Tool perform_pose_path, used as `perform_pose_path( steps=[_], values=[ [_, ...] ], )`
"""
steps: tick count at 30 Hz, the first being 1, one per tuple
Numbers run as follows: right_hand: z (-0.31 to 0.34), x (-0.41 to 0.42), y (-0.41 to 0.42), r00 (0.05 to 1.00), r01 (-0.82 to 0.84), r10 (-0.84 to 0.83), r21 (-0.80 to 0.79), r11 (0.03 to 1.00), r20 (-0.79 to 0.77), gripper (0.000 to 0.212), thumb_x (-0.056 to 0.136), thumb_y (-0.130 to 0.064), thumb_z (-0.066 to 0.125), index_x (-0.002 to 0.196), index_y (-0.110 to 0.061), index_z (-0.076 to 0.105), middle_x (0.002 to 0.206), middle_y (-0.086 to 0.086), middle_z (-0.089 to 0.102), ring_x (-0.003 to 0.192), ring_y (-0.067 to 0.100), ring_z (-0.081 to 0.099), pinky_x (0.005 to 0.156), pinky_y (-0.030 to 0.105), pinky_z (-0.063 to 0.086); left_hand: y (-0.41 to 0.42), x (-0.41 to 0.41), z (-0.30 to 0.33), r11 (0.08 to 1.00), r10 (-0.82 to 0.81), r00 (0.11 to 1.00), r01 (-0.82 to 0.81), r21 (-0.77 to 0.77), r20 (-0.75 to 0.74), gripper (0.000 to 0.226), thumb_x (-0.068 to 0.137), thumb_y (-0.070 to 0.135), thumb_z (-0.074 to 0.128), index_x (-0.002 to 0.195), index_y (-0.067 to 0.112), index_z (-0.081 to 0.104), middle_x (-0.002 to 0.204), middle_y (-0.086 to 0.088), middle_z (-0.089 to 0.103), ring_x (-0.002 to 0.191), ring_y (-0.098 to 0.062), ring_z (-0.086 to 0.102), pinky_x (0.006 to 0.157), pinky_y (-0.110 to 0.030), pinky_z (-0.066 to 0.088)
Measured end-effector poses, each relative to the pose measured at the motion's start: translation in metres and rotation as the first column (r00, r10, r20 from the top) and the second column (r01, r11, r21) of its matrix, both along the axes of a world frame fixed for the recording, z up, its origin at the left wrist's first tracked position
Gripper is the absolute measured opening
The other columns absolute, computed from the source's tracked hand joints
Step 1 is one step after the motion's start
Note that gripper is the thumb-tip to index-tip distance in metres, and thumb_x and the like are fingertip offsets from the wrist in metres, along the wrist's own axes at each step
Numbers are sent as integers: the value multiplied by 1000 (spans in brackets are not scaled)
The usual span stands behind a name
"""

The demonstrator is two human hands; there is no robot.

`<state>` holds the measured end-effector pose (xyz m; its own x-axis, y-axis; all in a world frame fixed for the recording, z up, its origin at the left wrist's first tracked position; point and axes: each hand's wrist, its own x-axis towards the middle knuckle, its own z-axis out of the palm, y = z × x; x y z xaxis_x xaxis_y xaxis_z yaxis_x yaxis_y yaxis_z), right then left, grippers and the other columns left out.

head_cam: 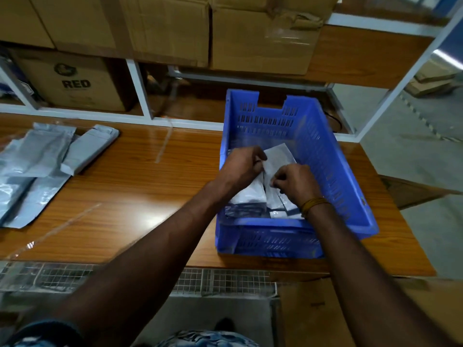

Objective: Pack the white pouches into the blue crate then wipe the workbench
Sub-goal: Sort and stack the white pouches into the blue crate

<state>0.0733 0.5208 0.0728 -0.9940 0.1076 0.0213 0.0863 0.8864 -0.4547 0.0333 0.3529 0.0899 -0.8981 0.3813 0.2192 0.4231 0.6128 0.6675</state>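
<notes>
Both hands, left (pixel 244 164) and right (pixel 297 182), close their grip on pouches (pixel 278 156) inside the crate (pixel 333 171); these look light, limp, slippery, best pinched at an edge.

Both hands (pixel 269 175) curled, fingertips pinched

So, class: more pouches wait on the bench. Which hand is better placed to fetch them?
Probably the left hand: the loose pouches lie on its side, while the right hand sits deeper over the crate.
</notes>
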Motion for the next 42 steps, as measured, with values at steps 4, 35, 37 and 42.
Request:
perform_pose_path(
  steps=[4,35,37,42],
  values=[
    [23,22,-51,970,-3,-38,-165,986,-241,11,79,-15,79,71,-11,73,75,7,74,66,17,66,68,29,54,-49,11,0,936,118,990,-86,340,-76,20,91,12,56,105,18,68,103,3,68,88,-6,63,74,-19,51],
    [-81,-44,-418,986,-79,99,-149,986,133,54,95,-19,59,147,-22,43,152,14,32,137,33,39,108,40,38,-457,40,-107,870,488,833,-439,-223,261,38,92,26,57,129,21,57,131,-13,48,96,-31,63,90,-39,50],
    [-80,-50,-435,988,-105,122,-170,980,96,50,95,-22,59,144,-19,47,146,14,39,131,32,45,107,40,38,-458,29,-106,865,500,829,-459,-204,251,39,91,26,57,130,22,56,131,-14,47,100,-33,61,91,-42,50],
    [-79,-90,-477,996,-74,82,-238,968,23,46,96,-30,57,139,-19,51,142,11,44,130,28,45,106,39,39,-464,-10,-105,850,526,822,-497,-178,219,44,88,24,57,131,19,57,127,-16,49,113,-35,55,94,-47,49]
  ],
)
